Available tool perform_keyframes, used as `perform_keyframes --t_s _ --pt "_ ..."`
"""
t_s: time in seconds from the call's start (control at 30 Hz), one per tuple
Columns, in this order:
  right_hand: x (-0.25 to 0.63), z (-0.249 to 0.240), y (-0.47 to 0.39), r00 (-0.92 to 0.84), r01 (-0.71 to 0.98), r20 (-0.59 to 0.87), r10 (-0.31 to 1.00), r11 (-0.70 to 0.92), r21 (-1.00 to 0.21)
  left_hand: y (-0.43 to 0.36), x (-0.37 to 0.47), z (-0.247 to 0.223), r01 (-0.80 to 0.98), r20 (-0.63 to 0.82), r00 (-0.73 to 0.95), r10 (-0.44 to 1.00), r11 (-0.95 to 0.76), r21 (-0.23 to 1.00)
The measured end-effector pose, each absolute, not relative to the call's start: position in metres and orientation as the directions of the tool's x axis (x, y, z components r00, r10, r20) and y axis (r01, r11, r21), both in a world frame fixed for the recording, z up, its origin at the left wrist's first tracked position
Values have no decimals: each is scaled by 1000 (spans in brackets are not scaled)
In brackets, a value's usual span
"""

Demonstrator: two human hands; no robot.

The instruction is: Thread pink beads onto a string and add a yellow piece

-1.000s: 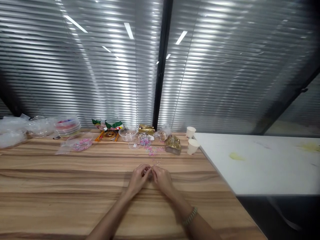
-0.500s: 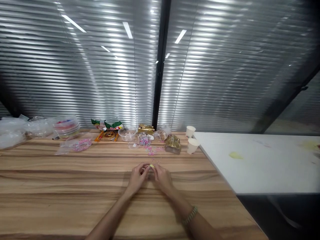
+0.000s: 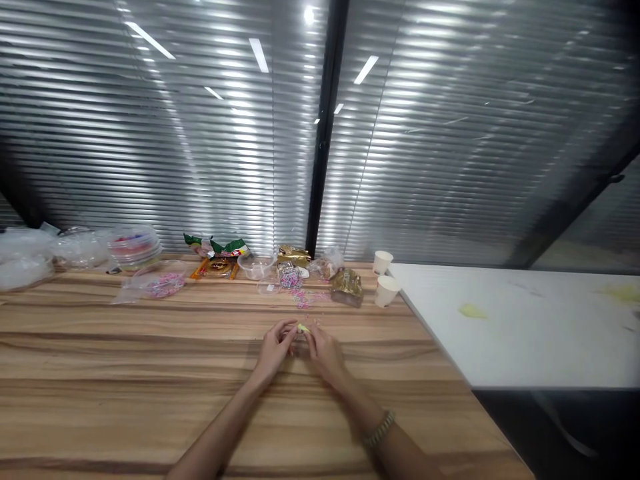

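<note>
My left hand (image 3: pixel 275 343) and my right hand (image 3: pixel 323 347) meet over the wooden table (image 3: pixel 165 380). Between their fingertips is a small pale yellow-green piece (image 3: pixel 303 328), too small to name. The fingers of both hands are closed on it from either side. Just beyond them, loose pink and white small pieces (image 3: pixel 301 299) lie scattered on the wood. A bracelet (image 3: pixel 381 429) circles my right wrist.
Farther back stand a clear round tub (image 3: pixel 257 267), gold foil packs (image 3: pixel 347 287), paper cups (image 3: pixel 387 291), snack packets (image 3: pixel 219 267) and stacked plastic containers (image 3: pixel 134 248). A shallow clear dish (image 3: pixel 165 283) holds more pink pieces. A white table (image 3: pixel 520 340) adjoins at right.
The fingers have shifted slightly around the yellow-green piece, and more of it shows now. The view has tilted a little; the other things stay where they were.
</note>
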State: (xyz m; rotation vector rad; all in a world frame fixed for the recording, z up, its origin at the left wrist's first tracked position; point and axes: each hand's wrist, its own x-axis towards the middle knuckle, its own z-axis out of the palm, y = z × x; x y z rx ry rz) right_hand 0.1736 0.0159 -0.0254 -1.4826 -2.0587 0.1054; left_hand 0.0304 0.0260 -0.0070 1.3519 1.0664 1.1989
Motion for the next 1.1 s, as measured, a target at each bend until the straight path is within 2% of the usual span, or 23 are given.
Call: perform_keyframes --t_s 0.2,0.47,0.83,1.1 --pt "173 -22 14 -203 838 389 898 365 -405 23 31 -7 62 164 129 978 -173 983" --pt "172 -22 14 -207 845 336 919 342 -412 20 31 -7 121 152 141 978 -169 978" --pt "173 -20 14 -239 833 315 918 361 -419 20 29 -7 228 212 166 963 -247 942" --pt "172 -17 12 -244 835 317 917 365 -413 19 29 -6 253 202 175 964 -243 937"
